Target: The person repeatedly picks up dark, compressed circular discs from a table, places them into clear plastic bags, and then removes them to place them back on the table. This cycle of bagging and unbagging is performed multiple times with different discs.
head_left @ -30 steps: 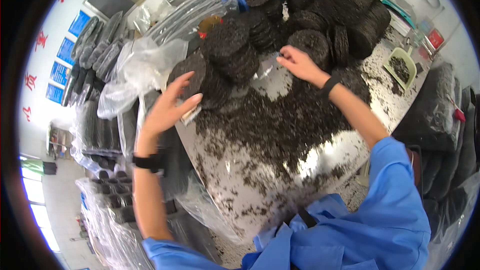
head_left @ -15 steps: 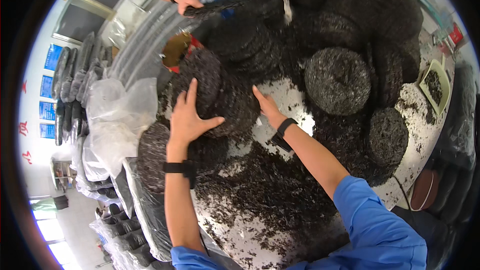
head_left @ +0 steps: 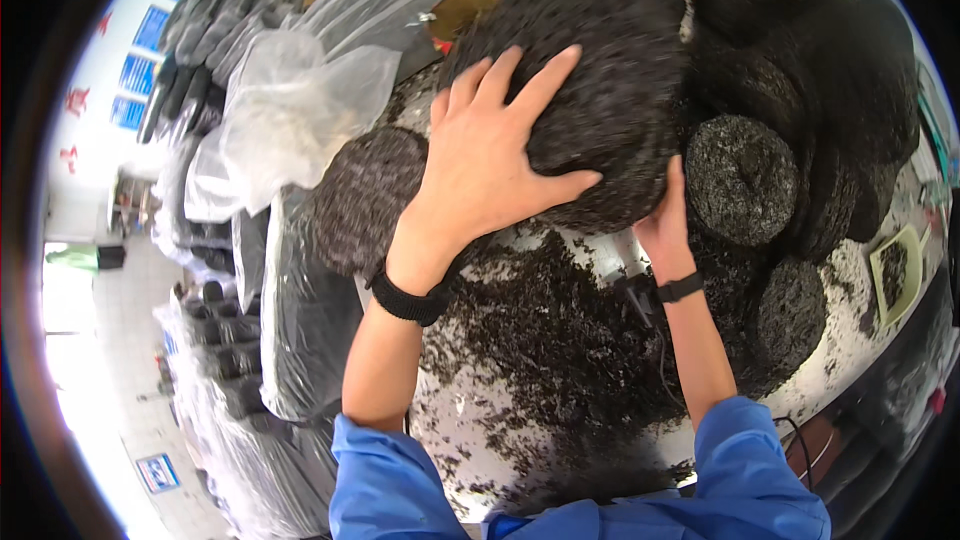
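You are in a tea-pressing workshop: stacked dark pressed discs [head_left: 740, 180] crowd the worktable [head_left: 480, 440], loose dark leaf [head_left: 560, 340] lies scattered across it, clear plastic bags [head_left: 290, 120] sit left of it, bagged stock [head_left: 220, 400] beyond them.

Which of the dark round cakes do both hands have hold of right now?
The large dark cake at top centre: the left hand lies spread on its face, the right hand grips its lower edge. The other cakes lie untouched beside it.
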A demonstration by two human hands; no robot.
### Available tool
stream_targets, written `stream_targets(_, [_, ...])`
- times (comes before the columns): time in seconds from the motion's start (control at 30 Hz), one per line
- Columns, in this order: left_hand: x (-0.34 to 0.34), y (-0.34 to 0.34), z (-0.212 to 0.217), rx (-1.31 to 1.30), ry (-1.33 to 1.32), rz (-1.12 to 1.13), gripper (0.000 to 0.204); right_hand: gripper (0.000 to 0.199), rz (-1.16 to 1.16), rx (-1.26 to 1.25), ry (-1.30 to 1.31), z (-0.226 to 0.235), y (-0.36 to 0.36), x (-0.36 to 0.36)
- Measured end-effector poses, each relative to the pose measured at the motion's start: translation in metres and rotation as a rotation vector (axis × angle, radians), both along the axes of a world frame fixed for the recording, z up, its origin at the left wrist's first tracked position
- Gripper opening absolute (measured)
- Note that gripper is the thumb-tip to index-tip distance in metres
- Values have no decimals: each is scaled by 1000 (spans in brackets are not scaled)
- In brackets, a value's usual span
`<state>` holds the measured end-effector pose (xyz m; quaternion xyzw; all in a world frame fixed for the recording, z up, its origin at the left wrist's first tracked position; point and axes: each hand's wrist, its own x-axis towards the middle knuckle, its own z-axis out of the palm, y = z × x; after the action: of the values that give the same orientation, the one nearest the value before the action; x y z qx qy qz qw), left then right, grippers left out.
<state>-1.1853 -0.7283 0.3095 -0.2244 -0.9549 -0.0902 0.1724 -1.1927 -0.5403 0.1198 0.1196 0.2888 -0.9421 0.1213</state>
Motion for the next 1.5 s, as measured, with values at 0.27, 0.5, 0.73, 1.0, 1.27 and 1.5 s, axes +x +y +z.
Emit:
stream_targets(0.27, [87, -25, 168, 79, 125, 49, 73, 56, 175, -219, 279, 158, -91, -13])
stream_targets(0.5, [120, -120, 113, -193, 14, 628, 82, 85, 397, 245, 97, 81, -218, -15])
stream_targets(0.73, [125, -131, 59, -133, 63, 739, 81, 56, 77, 1131, 424, 32, -165, -21])
stream_targets(1.0, [162, -240, 72, 936, -182, 734, 74, 81, 516, 957, -141, -116, -226, -46])
stream_targets(1.27, [234, -288, 49, 1262, 60, 829, 55, 98, 626, 237, -238, -79, -192, -16])
stream_targets(1.5, [418, -252, 14, 1696, 262, 1038, 45, 79, 520, -84, -170, -12, -94, 58])
